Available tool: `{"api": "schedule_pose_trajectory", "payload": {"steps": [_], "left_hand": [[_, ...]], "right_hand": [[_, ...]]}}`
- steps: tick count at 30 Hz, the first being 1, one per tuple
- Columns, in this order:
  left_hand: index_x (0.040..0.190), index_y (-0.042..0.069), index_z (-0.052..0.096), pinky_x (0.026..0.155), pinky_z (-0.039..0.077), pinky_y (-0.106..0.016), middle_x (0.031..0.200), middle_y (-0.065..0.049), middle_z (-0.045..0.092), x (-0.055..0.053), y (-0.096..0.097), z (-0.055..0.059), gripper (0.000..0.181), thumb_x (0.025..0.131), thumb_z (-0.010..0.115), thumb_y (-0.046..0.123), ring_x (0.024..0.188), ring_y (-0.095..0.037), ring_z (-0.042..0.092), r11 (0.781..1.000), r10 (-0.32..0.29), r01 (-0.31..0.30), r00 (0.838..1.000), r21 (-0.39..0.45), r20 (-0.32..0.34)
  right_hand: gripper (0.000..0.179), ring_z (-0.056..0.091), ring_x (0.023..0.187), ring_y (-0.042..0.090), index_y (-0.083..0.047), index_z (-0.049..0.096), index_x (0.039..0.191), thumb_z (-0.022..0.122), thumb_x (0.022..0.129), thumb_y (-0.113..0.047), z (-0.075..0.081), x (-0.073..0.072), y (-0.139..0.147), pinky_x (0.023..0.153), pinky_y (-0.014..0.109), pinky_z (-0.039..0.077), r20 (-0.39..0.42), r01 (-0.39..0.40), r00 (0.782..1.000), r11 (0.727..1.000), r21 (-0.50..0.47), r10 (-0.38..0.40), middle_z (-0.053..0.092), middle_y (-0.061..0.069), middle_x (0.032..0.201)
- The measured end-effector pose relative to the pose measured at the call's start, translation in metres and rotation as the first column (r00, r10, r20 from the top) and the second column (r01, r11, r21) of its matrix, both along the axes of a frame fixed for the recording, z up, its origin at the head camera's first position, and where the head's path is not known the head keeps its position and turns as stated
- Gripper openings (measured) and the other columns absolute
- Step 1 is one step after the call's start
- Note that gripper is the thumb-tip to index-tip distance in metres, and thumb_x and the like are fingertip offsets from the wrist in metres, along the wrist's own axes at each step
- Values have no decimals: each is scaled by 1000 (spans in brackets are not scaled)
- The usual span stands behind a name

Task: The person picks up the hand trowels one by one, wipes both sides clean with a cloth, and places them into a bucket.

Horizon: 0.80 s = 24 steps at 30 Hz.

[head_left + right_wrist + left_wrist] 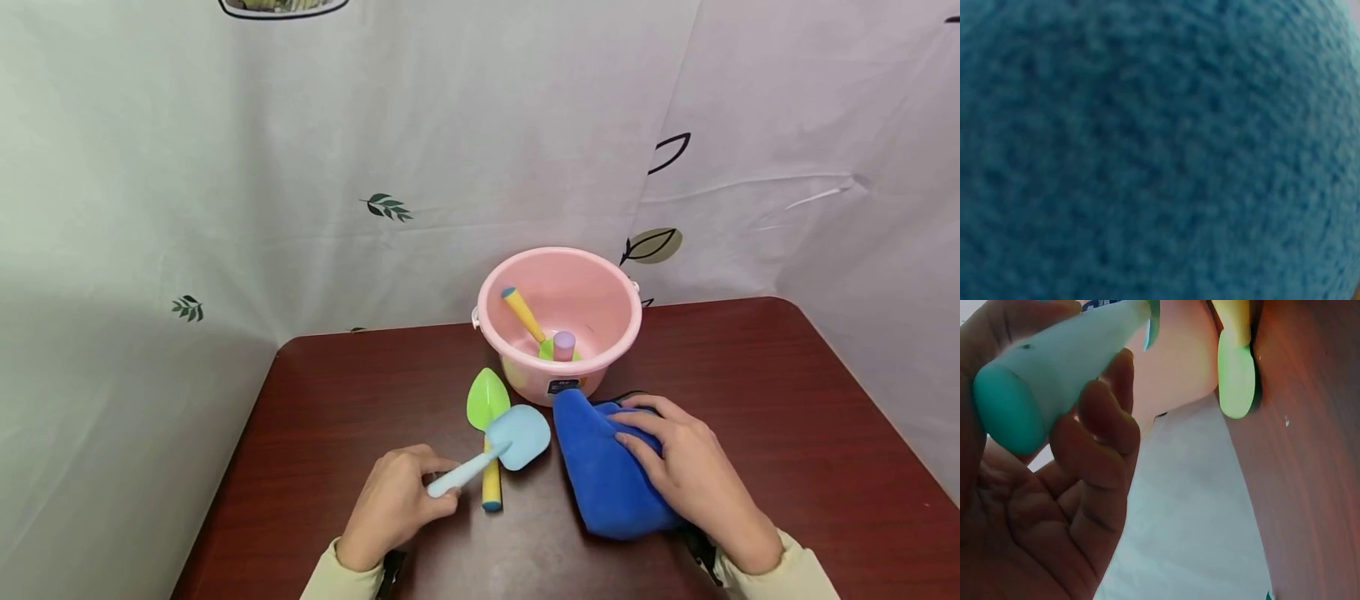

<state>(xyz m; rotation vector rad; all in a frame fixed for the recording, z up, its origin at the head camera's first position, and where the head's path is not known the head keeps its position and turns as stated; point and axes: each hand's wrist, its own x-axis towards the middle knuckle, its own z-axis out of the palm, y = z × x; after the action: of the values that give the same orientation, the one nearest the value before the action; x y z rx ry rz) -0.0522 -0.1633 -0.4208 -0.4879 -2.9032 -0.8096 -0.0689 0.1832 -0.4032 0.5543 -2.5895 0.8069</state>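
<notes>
My left hand pinches the handle of a light blue toy shovel between thumb and fingers. In the left wrist view, the rounded turquoise end of its handle shows close up. Under that shovel, on the table, lies a toy shovel with a green blade and a yellow handle. To the right, my right hand grips the top folds of a soft blue fabric pouch with a dark cord beside it. Blue fuzzy fabric fills the right wrist view, hiding the right fingers there.
A pink bucket with white handle mounts stands at the table's back, just beyond the pouch. Inside it are a yellow-handled green tool and a purple-tipped piece. Behind the dark red table hangs a pale leaf-print curtain.
</notes>
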Motion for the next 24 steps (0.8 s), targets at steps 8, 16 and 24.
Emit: {"api": "schedule_pose_trajectory", "payload": {"steps": [8,16,24], "left_hand": [[76,22,76,50,33,-17,67,20,48,-6,11,-10,13,66,82,15,56,2,39,994,-111,113,990,12,-87],[91,18,81,56,39,-18,73,18,57,-8,23,-18,17,75,85,13,61,2,48,982,-122,128,991,138,-51],[94,17,82,60,47,-19,83,16,67,-8,24,-28,17,78,88,16,70,2,60,956,-92,114,992,271,-89]], "right_hand": [[25,67,101,20,-16,79,105,82,82,-10,2,-1,-18,80,44,56,-19,-59,998,998,9,59,66,2,115],[22,66,101,19,-17,79,107,81,85,-14,6,-1,-37,82,43,57,16,-97,995,994,51,96,64,3,117],[21,66,102,21,-17,79,106,82,85,-17,5,2,-48,83,43,57,24,-95,995,989,109,93,64,4,117]]}}
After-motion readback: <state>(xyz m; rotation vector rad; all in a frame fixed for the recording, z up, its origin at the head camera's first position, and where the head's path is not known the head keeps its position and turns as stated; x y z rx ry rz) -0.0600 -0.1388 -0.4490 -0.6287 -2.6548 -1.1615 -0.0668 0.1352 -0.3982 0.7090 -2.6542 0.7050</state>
